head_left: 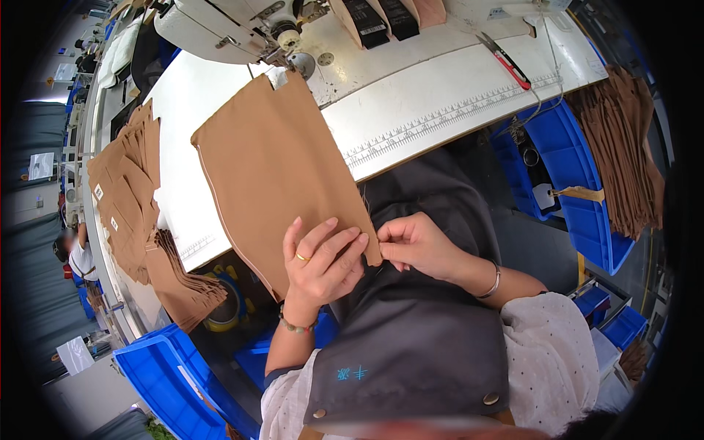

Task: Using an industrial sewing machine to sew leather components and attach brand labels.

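A brown fabric panel point(268, 150) stretches from under the sewing machine point(220, 29) down over the table's front edge toward my lap. My left hand point(321, 260) lies on its near part with the fingers stretched out and slightly spread, a ring on one finger. At the panel's near right corner my right hand point(418, 247) pinches the fabric edge between thumb and fingers. Loose threads hang along that right edge. The panel's far end reaches the machine's needle area, where the exact contact is hard to make out.
Brown cut pieces point(128, 198) are stacked at the table's left, some drooping over the edge. Red-handled thread snips point(506, 62) lie at the far right of the white table point(440, 88). Blue crates point(579, 183) stand right, one beside a brown fabric bundle point(620, 154); another blue crate point(176, 381) sits lower left.
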Motion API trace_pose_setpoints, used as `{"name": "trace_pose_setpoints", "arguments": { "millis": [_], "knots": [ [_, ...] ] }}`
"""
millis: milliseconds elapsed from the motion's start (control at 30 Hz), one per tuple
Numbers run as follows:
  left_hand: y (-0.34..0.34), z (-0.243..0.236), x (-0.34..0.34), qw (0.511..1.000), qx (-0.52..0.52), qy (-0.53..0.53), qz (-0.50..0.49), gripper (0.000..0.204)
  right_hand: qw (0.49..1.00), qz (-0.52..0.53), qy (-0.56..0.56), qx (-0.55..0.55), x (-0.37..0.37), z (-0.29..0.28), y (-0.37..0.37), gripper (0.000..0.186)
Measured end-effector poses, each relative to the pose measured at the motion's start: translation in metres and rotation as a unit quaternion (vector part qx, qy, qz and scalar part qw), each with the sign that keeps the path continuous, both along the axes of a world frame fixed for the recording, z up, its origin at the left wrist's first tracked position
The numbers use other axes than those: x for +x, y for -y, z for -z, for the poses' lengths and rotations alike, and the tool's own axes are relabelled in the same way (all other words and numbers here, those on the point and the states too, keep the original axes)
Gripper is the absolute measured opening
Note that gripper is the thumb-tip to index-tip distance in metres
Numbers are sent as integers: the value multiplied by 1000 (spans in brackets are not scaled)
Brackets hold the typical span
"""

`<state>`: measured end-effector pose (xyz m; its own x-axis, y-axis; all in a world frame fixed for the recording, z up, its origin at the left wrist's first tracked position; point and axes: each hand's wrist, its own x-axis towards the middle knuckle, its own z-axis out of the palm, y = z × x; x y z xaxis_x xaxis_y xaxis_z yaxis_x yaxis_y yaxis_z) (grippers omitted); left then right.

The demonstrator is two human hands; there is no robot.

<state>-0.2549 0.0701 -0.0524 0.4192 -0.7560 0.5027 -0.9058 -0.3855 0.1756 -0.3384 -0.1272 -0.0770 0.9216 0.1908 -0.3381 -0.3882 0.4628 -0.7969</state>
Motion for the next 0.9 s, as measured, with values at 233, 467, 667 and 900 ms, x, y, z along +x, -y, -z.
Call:
{"name": "trace_pose_setpoints", "arguments": {
  "millis": [233, 467, 667, 900],
  "knots": [
    [-5, 9, 0, 999, -16, 35, -2, 27, 989, -2, 69, -134, -6, -13, 8, 8],
    [-3, 10, -3, 999, -44, 8, -26, 22, 568, 131, 549, -599, 8, -10, 12, 23],
    [-51, 4, 6, 959, -180, -56, -212, 27, 542, 77, 595, -588, 14, -12, 17, 19],
    [-137, 34, 16, 730, -368, -463, -343, 24, 506, 22, 623, -596, 20, -23, 25, 13]
  ]
}}
